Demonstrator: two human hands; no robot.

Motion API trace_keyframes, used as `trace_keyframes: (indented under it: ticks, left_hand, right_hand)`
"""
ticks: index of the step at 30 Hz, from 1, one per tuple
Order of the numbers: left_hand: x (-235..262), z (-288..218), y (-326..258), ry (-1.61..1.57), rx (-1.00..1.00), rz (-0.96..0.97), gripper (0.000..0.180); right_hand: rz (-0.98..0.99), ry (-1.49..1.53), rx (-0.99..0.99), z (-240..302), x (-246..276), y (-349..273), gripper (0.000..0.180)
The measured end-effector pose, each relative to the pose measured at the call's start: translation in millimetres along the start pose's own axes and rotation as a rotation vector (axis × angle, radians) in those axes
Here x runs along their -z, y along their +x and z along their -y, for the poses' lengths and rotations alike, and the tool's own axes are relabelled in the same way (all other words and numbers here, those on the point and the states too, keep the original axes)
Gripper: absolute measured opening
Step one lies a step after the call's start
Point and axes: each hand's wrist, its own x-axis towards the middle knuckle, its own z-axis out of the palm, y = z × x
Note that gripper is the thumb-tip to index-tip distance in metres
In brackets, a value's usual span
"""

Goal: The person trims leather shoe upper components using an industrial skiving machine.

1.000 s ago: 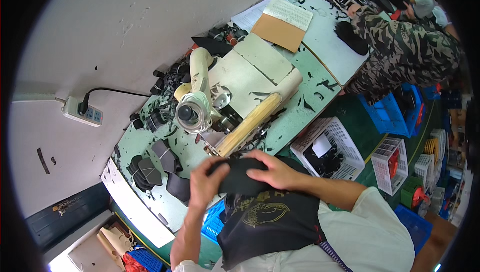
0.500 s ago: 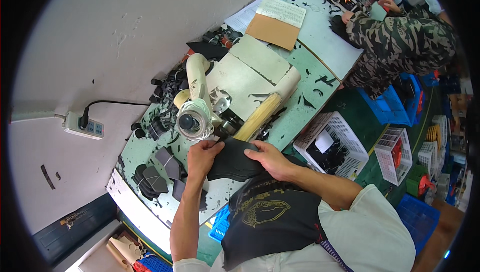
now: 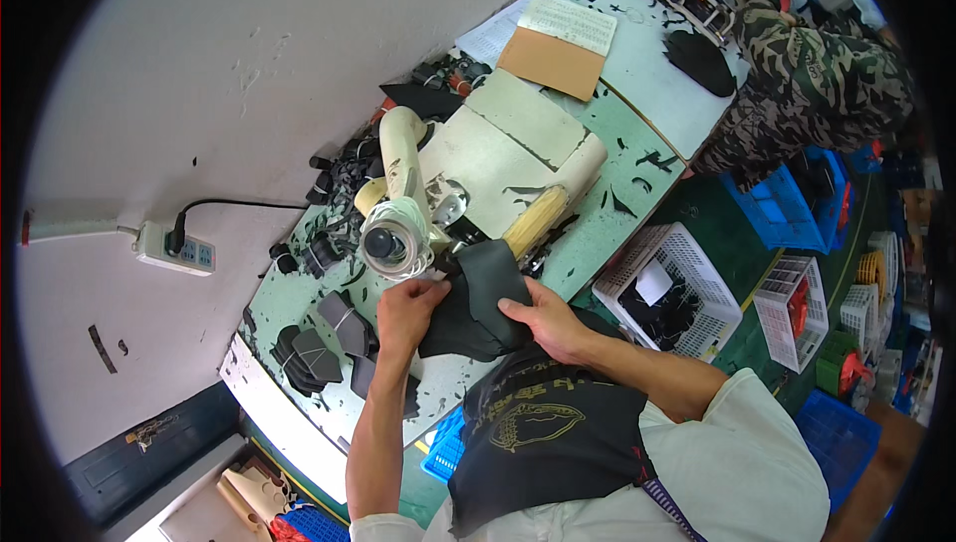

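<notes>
Between my hands is a dark grey, flexible sheet piece [image 3: 490, 288], folded or curled over on its right side, with a blacker layer beneath. My left hand [image 3: 406, 318] pinches its left edge between thumb and fingers. My right hand [image 3: 546, 321] grips the right edge, thumb on top and fingers partly hidden behind it. Just beyond the piece stands a cream machine [image 3: 488, 158] with a curved arm, its working end partly covered by the sheet. Bundles of grey cut pieces [image 3: 307, 355] lie left of my left hand.
A power strip [image 3: 177, 249] hangs on the wall at left. An open notebook [image 3: 558, 44] lies beyond the machine. White crate [image 3: 667, 283] and blue crates [image 3: 792, 203] stand on the floor at right. A person in a camouflage sleeve [image 3: 817, 74] works at the far right.
The right part of the sheet has been lifted and folded up, uncovering the black layer. The co-worker's arm has shifted right, exposing a black piece on their table.
</notes>
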Motion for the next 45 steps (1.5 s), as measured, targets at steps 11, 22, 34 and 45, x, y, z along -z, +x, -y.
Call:
trace_keyframes:
  ticks: [11,22,34,45]
  left_hand:
    - [4.5,-7.8,-3.1,-0.014,0.008,0.046,0.026]
    - [4.9,-10.0,-2.4,0.005,-0.049,0.04,0.031]
    - [0.2,-14.0,-5.0,0.15,-0.072,-0.024,0.035]
    - [-1.7,-27.9,-10.2,0.176,-0.119,-0.044,0.034]
  right_hand:
    - [-0.035,0.037,0.01,-2.3,1.0,0.0,0.033]
    - [-0.037,0.075,-0.031,2.4,-0.4,-3.4,0.038]
    - [-0.027,0.108,-0.056,5.4,7.1,-9.1,0.037]
    - [-0.026,0.119,-0.055,3.2,8.0,-9.1,0.039]
